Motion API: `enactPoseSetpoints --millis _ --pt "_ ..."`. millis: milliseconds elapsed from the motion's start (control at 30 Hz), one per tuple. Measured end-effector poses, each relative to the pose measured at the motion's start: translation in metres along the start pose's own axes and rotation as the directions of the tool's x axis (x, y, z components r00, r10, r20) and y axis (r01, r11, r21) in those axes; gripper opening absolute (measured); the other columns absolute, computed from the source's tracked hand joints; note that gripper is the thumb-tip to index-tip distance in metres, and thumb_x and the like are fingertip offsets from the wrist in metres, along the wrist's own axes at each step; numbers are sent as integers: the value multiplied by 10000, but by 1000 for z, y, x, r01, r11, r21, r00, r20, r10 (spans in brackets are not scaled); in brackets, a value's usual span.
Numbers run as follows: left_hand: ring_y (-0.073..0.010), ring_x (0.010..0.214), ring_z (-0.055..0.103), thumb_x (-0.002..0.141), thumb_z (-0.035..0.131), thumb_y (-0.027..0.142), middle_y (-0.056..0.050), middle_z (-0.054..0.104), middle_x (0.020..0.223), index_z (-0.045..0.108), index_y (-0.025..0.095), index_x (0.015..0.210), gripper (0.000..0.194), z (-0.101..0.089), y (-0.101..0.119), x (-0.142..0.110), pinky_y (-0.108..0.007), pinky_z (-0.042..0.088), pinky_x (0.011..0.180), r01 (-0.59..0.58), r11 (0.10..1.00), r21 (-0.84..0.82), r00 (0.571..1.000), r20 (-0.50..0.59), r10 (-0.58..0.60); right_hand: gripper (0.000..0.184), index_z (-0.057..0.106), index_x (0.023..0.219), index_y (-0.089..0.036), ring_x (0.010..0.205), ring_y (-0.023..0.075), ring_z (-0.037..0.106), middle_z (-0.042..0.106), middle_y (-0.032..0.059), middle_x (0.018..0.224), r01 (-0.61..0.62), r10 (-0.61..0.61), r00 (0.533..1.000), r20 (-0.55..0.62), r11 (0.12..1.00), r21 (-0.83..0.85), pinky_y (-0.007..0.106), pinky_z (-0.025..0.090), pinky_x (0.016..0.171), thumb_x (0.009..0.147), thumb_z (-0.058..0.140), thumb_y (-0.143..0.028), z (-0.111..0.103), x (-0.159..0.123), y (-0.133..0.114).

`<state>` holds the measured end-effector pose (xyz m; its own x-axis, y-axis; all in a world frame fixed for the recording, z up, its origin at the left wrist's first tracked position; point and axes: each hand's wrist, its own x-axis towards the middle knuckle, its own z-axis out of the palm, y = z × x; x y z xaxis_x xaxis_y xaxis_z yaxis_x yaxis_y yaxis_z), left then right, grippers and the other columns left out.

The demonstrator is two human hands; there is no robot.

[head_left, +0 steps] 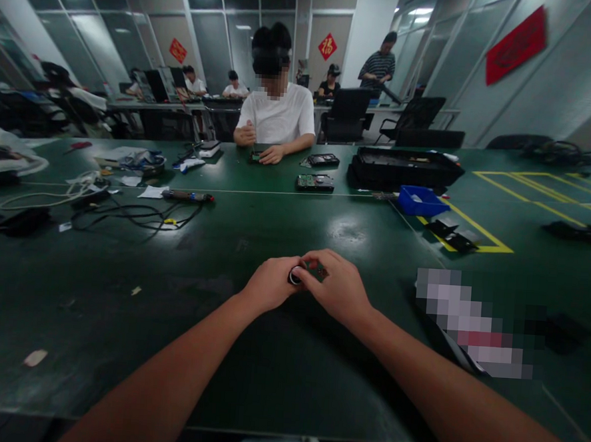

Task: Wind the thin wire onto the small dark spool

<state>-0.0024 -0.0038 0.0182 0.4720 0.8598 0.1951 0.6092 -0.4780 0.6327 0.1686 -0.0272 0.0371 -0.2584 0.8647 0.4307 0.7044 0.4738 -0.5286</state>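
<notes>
My left hand [270,283] and my right hand [339,287] meet over the middle of the green table [119,317]. Both are closed around a small object [306,272] held between them. It shows a round black-and-silver end by my left fingers and a dark green part under my right fingers. Most of it is hidden by the fingers, so I cannot name it.
A person in a white shirt [280,117] works opposite, with hard drives [315,181] near them. A blue bin [421,201] and a black tray [403,167] lie right of centre. An electric screwdriver [187,196] and tangled cables [135,214] lie to the left. Yellow floor-style lines [480,232] mark the right side.
</notes>
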Motion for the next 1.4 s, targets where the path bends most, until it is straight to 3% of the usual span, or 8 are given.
enactPoseSetpoints --millis 300,400,500,600,667,833,1167,1400 --pt "-161 727 577 815 628 267 -3 664 821 614 209 826 61 0 0 -2 -265 347 615 12 996 87 1000 -4 -12 168 702 967 -219 712 149 634 712 10 813 -100 86 987 139 990 100 279 457 621 859 664 -342 -6 -5 -2" --pt "-163 729 577 800 627 236 -5 661 820 605 206 814 40 3 0 -2 -270 340 615 11 995 101 1000 -4 -11 161 679 986 -215 715 142 631 707 7 822 -100 84 989 120 986 134 275 464 639 849 671 -299 -4 -8 -1" --pt "-162 737 583 796 627 216 -1 671 831 615 214 835 41 4 0 -2 -272 338 620 3 995 95 1000 -5 -2 127 681 975 -213 763 149 626 696 18 864 19 -27 993 114 997 73 283 466 686 851 659 -230 -5 -9 1" --pt "-163 738 585 806 629 229 6 669 821 615 222 836 34 3 -1 -3 -277 330 621 -32 992 120 999 11 31 171 713 1021 -239 828 156 630 691 27 948 184 -178 965 193 983 -13 290 464 731 888 611 -201 -8 -9 3" --pt "-171 748 588 814 637 267 3 666 817 610 224 834 55 2 -1 -4 -280 325 614 -52 987 154 998 26 48 200 719 1047 -250 843 159 635 692 28 970 225 -209 949 237 973 -44 291 465 736 908 586 -196 -11 -10 3" --pt "-191 772 609 821 649 367 -12 676 837 600 225 844 152 2 1 -6 -282 340 609 -51 976 210 997 64 38 187 714 990 -227 813 154 627 687 25 939 247 -214 934 287 965 -84 282 458 716 904 564 -157 -14 -10 3" --pt "-210 792 633 788 664 286 -23 696 864 638 232 844 82 1 3 -6 -290 387 642 -110 956 273 987 148 71 151 722 949 -220 761 154 628 690 32 924 339 -275 877 393 935 -102 278 457 686 857 608 -183 -24 -9 -6" --pt "-192 745 613 803 678 375 -15 690 835 633 231 837 154 -4 5 -8 -276 362 606 -96 969 230 989 135 65 145 721 965 -218 791 155 642 697 28 918 303 -264 904 336 951 -66 282 475 719 888 601 -189 -19 -10 3"
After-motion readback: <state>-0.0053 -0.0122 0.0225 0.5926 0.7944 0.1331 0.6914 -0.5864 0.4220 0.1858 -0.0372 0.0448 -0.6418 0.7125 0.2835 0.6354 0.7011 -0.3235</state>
